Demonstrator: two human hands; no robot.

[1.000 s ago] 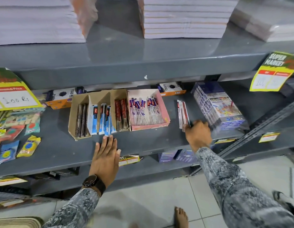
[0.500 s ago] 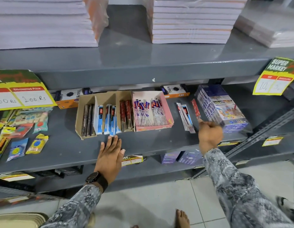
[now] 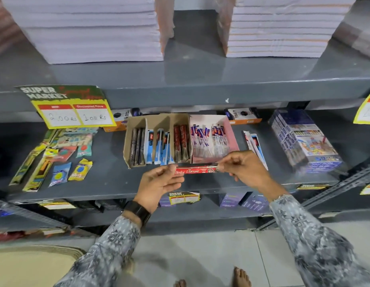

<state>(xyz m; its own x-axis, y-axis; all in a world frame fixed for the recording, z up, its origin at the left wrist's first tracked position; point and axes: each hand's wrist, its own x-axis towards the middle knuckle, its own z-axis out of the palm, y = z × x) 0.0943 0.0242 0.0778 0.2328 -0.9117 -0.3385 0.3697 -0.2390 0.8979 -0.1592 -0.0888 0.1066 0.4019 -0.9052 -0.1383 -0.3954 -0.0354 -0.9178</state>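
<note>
A slim red pack (image 3: 195, 170) with white lettering is held level in front of the middle shelf (image 3: 109, 181). My left hand (image 3: 159, 184) pinches its left end and my right hand (image 3: 245, 169) pinches its right end. Just behind it stand a brown cardboard box (image 3: 128, 141) with compartments of dark, blue and red packs, and a pink box (image 3: 231, 131) of white and blue packs. Two loose packs (image 3: 253, 145) lie on the shelf to the right of the pink box.
A stack of colourful boxes (image 3: 304, 141) stands at the shelf's right. Small packets (image 3: 60, 160) lie at its left under a yellow price sign (image 3: 70, 108). Wrapped paper stacks (image 3: 93, 30) fill the upper shelf. Tiled floor and bare feet (image 3: 241, 276) show below.
My right hand lifted a red pack from the loose packs and brought it left. My left hand left the shelf edge and took hold of the pack's other end.
</note>
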